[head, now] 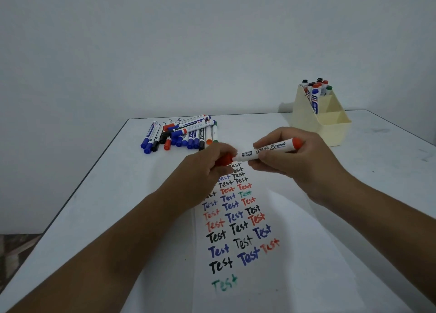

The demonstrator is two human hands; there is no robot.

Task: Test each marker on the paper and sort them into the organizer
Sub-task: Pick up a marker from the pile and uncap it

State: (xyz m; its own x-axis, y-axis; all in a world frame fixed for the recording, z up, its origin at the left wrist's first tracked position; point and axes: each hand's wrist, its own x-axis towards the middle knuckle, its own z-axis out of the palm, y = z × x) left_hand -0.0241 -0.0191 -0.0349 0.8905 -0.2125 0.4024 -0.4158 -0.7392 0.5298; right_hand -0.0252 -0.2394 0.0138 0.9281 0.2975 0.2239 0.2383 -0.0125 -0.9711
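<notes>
Above the paper (271, 265) on the table (94, 206), the right hand (292, 161) grips a red whiteboard marker (266, 150) by its barrel; the left hand (207, 168) pinches its red cap (224, 159) at the tip; untested markers (181, 133) lie piled behind; the organizer (323, 121) stands at the far right, holding sorted markers.

The marker (266, 149) at centre frame reads "White Board" on its white barrel; the paper (295, 253) below carries "Test" repeated in black, blue, red and green.
</notes>
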